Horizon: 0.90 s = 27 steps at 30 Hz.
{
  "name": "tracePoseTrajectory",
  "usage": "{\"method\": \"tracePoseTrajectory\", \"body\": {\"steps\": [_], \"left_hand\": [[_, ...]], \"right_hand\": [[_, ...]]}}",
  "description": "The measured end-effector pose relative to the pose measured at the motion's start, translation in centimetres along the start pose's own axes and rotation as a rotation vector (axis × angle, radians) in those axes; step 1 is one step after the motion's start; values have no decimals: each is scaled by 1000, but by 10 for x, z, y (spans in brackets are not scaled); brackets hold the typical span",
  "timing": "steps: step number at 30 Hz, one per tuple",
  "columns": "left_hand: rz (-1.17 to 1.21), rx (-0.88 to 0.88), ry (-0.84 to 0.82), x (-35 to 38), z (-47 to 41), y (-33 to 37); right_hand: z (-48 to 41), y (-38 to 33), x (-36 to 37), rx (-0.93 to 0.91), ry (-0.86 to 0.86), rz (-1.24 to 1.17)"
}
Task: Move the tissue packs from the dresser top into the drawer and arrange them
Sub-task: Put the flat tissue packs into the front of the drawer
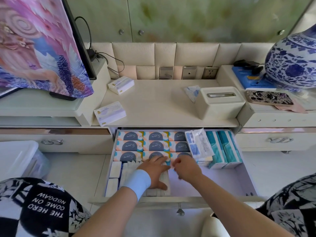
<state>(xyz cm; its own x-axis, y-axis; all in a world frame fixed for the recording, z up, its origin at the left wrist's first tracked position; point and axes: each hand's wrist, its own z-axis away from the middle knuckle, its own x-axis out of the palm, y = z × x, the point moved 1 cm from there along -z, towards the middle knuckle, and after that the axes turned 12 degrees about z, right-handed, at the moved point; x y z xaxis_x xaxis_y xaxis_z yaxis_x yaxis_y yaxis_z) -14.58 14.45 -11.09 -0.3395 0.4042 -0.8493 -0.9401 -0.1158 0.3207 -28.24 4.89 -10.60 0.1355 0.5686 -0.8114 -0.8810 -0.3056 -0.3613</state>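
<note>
Two white tissue packs lie on the dresser top: one at the back left, one at the front left edge. Below, the open drawer holds rows of orange-and-navy tissue packs, teal packs standing at the right, and white packs at the front left. My left hand lies flat on a white pack in the drawer's front middle. My right hand pinches the edge of an orange-and-navy pack in the front row.
A cream tissue box and a crumpled blue-white wrapper sit at the dresser top's right. A clear-wrapped blue item lies on the packs. A blue-white vase, a phone and a cloth-draped screen flank the dresser.
</note>
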Motion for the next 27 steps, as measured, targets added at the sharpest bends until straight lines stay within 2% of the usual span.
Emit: {"method": "tracePoseTrajectory", "body": {"steps": [2, 4, 5, 7, 9, 14, 18, 20, 23, 25, 27], "left_hand": [[3, -6, 11, -6, -2, 2], [42, -26, 34, -7, -5, 5], [59, -35, 44, -8, -7, 6], [58, -36, 66, -10, -12, 7], [70, -36, 83, -16, -16, 10], [397, -89, 227, -31, -21, 19], [788, -143, 342, -38, -24, 25], [908, -165, 418, -38, -27, 25], [1074, -251, 496, -41, -31, 22], [1240, -280, 483, -47, -31, 21], [1389, -303, 449, -54, -29, 21]], "right_hand": [[-5, 0, -19, -5, 332, 88], [-10, 3, -38, -15, 488, 110], [-15, 7, -44, -4, 485, 175], [-24, 20, -49, 76, 335, 357], [-31, 33, -48, 131, 213, 426], [-36, 35, -45, 105, 290, 422], [-29, 22, -54, 121, 337, 61], [-25, 14, -61, 129, 344, -87], [-27, 11, -63, 128, 131, -461], [-24, 13, -59, 118, -83, -715], [-21, 16, -55, 121, -173, -877]]}}
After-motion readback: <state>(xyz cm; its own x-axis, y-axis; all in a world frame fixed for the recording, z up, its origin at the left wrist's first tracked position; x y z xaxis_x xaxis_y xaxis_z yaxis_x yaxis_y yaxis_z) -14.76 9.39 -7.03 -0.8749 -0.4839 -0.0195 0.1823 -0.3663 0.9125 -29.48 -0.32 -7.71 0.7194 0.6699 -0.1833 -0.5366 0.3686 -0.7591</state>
